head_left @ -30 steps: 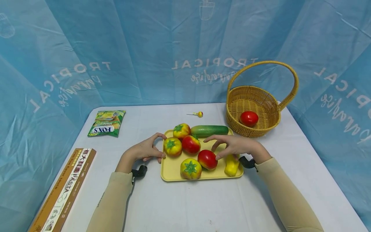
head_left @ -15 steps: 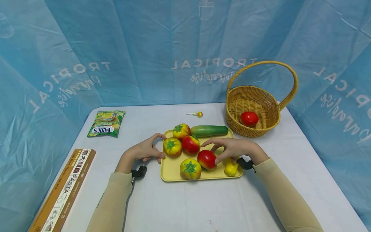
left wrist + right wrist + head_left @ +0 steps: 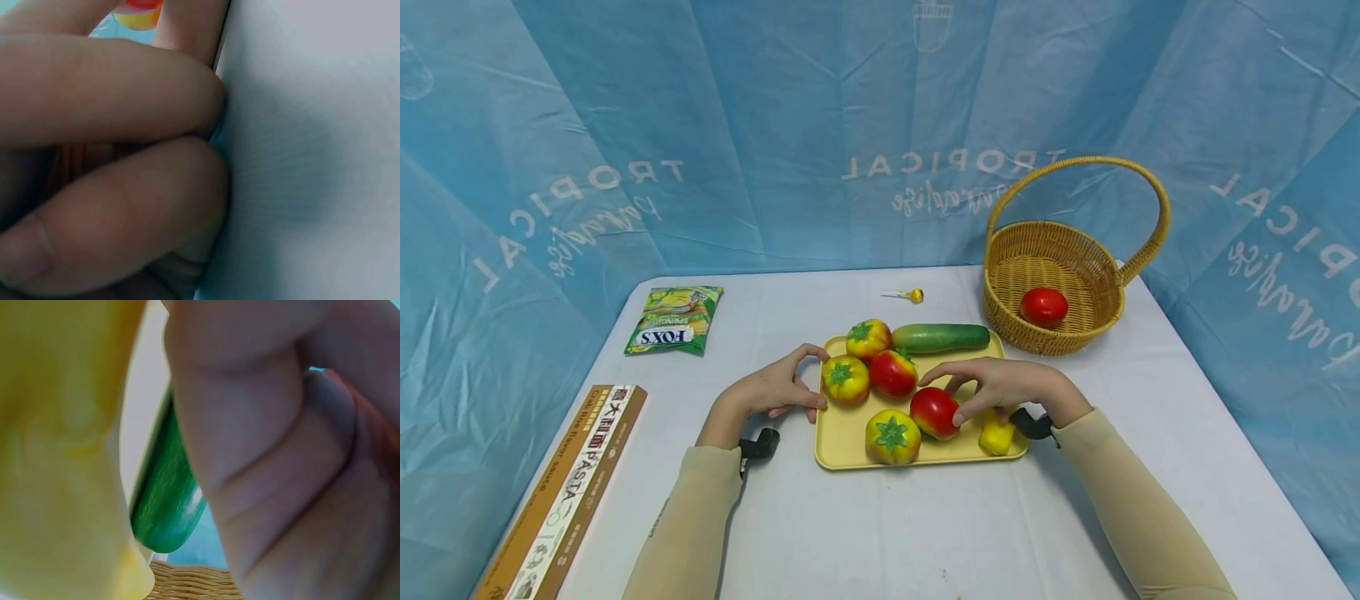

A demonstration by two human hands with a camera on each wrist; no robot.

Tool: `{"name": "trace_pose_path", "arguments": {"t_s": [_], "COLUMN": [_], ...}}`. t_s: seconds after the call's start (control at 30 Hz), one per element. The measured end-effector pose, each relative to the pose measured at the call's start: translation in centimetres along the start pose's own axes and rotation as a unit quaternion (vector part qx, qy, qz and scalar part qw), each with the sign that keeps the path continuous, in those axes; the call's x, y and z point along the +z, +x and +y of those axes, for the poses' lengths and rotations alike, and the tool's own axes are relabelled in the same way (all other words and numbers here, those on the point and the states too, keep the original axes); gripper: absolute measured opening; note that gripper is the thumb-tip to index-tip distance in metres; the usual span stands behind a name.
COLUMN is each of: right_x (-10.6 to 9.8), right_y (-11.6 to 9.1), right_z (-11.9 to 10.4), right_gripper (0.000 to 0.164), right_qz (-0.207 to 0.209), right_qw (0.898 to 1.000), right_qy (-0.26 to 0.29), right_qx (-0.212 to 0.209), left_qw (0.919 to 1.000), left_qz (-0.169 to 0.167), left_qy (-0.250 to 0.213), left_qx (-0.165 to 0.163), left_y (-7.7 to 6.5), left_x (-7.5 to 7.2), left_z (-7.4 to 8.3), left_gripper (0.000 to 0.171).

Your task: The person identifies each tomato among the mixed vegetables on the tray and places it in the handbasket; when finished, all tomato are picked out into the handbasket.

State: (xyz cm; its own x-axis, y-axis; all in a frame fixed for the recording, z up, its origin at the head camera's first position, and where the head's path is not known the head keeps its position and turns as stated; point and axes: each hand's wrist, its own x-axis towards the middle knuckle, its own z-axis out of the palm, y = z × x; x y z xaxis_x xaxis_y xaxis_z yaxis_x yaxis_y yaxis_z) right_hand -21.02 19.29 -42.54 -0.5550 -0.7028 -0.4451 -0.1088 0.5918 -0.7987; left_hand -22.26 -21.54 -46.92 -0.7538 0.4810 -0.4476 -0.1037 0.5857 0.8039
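On a yellow tray (image 3: 852, 454) sit several toy tomatoes, mottled yellow and red with green star-shaped tops. My left hand (image 3: 775, 385) holds the tray's left rim, thumb and forefinger spread along it; its curled lower fingers fill the left wrist view. My right hand (image 3: 1011, 383) arches over the tray's right half, thumb and forefinger about a red tomato (image 3: 934, 413) lying in the tray. Just left of it is a yellow tomato (image 3: 892, 437). Under the right wrist lies a yellow bell-pepper-like piece (image 3: 996, 435), partly hidden. A green cucumber (image 3: 942, 337) lies along the back rim.
A wicker basket (image 3: 1037, 340) with a tall handle stands behind the tray to the right, with a red tomato (image 3: 1043, 307) inside. Behind the tray lies a lollipop (image 3: 913, 295). To the left are a green snack bag (image 3: 676, 321) and a long pasta box (image 3: 561, 492).
My right hand has shifted slightly left and lower, closing about the red tomato, then stayed almost still. The left hand keeps its place at the tray.
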Motion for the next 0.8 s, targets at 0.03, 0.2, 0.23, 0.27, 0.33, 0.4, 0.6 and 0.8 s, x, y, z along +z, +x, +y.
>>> {"name": "trace_pose_path", "arguments": {"t_s": [0.03,0.2,0.23,0.27,0.33,0.4,0.6,0.8], "right_x": [0.02,0.12,0.14,0.15,0.18,0.19,0.17,0.03], "right_y": [0.03,0.08,0.09,0.09,0.14,0.19,0.24,0.18], "right_z": [-0.03,-0.05,-0.05,-0.03,0.00,0.00,0.02,0.10], "right_gripper": [0.058,0.053,0.053,0.052,0.052,0.052,0.050,0.050], "right_qz": [0.001,0.006,0.007,0.008,0.011,0.013,0.017,0.020], "right_qw": [1.000,1.000,1.000,1.000,1.000,0.999,1.000,1.000], "right_qy": [-0.001,-0.010,-0.011,-0.014,-0.015,-0.015,-0.013,-0.005], "right_qx": [0.000,0.012,0.016,0.018,0.024,0.027,0.023,0.014], "left_qw": [1.0000,1.0000,1.0000,1.0000,1.0000,1.0000,1.0000,1.0000], "left_qz": [0.000,-0.001,-0.001,-0.001,0.000,0.000,-0.001,-0.002], "left_qy": [0.001,0.004,0.005,0.004,0.004,0.002,0.001,-0.002], "left_qx": [0.000,-0.004,-0.004,-0.004,-0.002,-0.001,-0.001,-0.005], "left_y": [0.02,0.13,0.14,0.15,0.16,0.16,0.21,0.17], "left_x": [-0.01,-0.08,-0.08,-0.07,-0.04,-0.02,-0.09,-0.07], "left_z": [-0.01,-0.11,-0.12,-0.13,-0.15,-0.15,-0.25,-0.17], "left_gripper": [0.078,0.078,0.078,0.078,0.078,0.078,0.078,0.077]}}
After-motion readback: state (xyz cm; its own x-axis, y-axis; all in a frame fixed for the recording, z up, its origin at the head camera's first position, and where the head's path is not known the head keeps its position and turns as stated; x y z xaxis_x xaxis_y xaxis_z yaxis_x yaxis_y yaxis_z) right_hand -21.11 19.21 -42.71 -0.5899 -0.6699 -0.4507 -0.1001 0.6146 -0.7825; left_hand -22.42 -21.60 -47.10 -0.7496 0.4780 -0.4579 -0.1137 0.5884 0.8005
